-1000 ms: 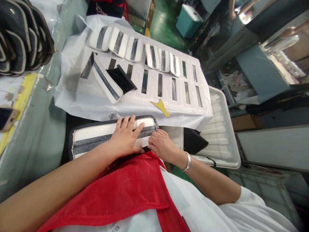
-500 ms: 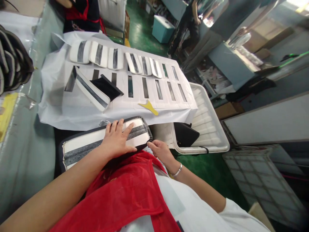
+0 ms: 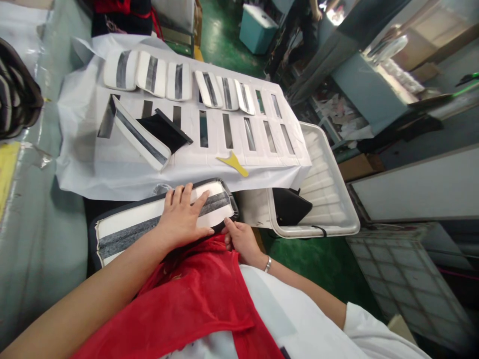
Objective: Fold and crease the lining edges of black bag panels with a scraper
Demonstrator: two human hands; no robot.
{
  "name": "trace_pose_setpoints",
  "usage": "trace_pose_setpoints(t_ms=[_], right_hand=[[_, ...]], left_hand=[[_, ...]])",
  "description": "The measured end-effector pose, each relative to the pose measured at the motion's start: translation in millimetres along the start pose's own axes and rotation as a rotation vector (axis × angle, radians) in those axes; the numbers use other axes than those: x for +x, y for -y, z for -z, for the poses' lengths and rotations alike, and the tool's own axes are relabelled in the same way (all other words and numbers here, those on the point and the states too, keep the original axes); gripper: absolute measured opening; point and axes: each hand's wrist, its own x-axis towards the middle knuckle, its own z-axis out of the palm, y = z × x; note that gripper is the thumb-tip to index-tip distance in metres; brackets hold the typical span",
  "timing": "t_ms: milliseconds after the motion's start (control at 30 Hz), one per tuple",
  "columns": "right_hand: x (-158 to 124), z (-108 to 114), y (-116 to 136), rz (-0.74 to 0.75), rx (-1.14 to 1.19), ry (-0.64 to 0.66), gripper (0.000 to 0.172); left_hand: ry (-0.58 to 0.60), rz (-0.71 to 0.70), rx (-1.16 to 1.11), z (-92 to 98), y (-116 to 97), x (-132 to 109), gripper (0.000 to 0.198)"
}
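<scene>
A long white panel with a grey stripe (image 3: 134,230) lies in front of me, with black fabric edging (image 3: 235,204) folded up around its rim. My left hand (image 3: 183,214) rests flat on the panel, fingers spread. At the near right corner, the thumb and fingers of my right hand (image 3: 239,239) pinch the black edging; the fingertips are partly hidden. Just beyond, a yellow flat scraper (image 3: 234,163) lies on the white-covered table (image 3: 179,172). To its left, another white striped panel (image 3: 140,137) lies slantwise beside a black folded piece (image 3: 164,129).
Several smaller white striped pads (image 3: 151,74) lie along the table's far side. A white plastic tub (image 3: 318,232) at the right holds a black piece (image 3: 290,207). Dark curved pieces (image 3: 17,92) are stacked at the left. A person (image 3: 295,40) is at the back.
My right hand has slid slightly left along the near edge of the panel, at the corner. My left hand stays spread on the panel. The view has shifted a little.
</scene>
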Motion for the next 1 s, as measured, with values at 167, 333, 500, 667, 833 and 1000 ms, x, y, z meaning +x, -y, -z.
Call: trace_pose_setpoints(t_ms=[167,333,500,667,833,1000], right_hand=[[-5,-6,9,-0.109,-0.002,0.005,0.047],[-14,1,-5,-0.033,0.136,0.183,0.037],[-11,0,-5,-0.023,0.064,0.133,0.038],[-8,-8,7,-0.115,0.033,0.110,0.042],[-12,-20,15,-0.190,0.068,0.072,0.048],[-17,-22,7,-0.211,0.160,0.117,0.049]], left_hand=[[0.017,0.000,0.016,2.6,0,3,0.099],[0.034,0.012,0.024,3.2,-2,-2,0.099],[0.020,0.006,0.010,2.5,-1,-3,0.099],[0.017,0.004,-0.002,3.1,1,1,0.097],[0.044,0.005,0.007,7.5,2,4,0.097],[0.098,0.021,0.029,10.3,1,4,0.099]])
